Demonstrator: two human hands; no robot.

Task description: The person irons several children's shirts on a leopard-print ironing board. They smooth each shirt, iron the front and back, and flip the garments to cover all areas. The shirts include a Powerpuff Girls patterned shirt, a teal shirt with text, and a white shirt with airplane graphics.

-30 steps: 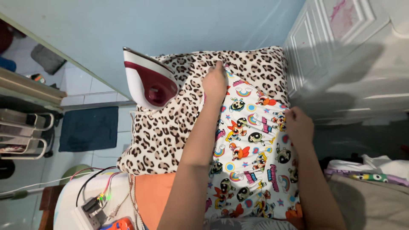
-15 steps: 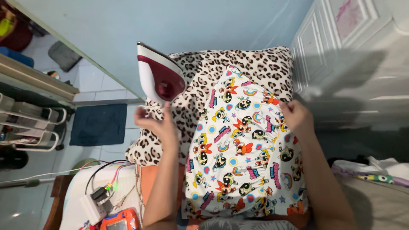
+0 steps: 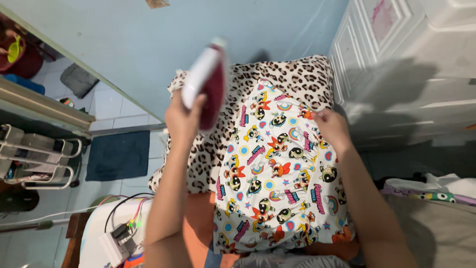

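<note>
Nearest, at the lower left below the left arm, a white power strip (image 3: 115, 241) with plugged-in wires sits on a white surface. Above that, the cartoon-print cloth (image 3: 277, 173) lies spread flat over a leopard-print cover (image 3: 198, 159), running from the person's body up to the far edge. The right hand (image 3: 331, 129) rests on the cloth's right edge, fingers (image 3: 317, 117) bent and pinching or pressing the fabric; which of the two cannot be told. The left hand (image 3: 182, 119) is clenched around a maroon-and-white iron (image 3: 206, 82), lifted clear of the cover and blurred, just left of the cloth's upper end. Left of those fingers, down on the floor, lies a dark blue mat (image 3: 119, 155). Beyond the fingertips stands a light blue wall (image 3: 198, 30), and right of the right hand a white panelled cabinet (image 3: 396, 59).
</note>
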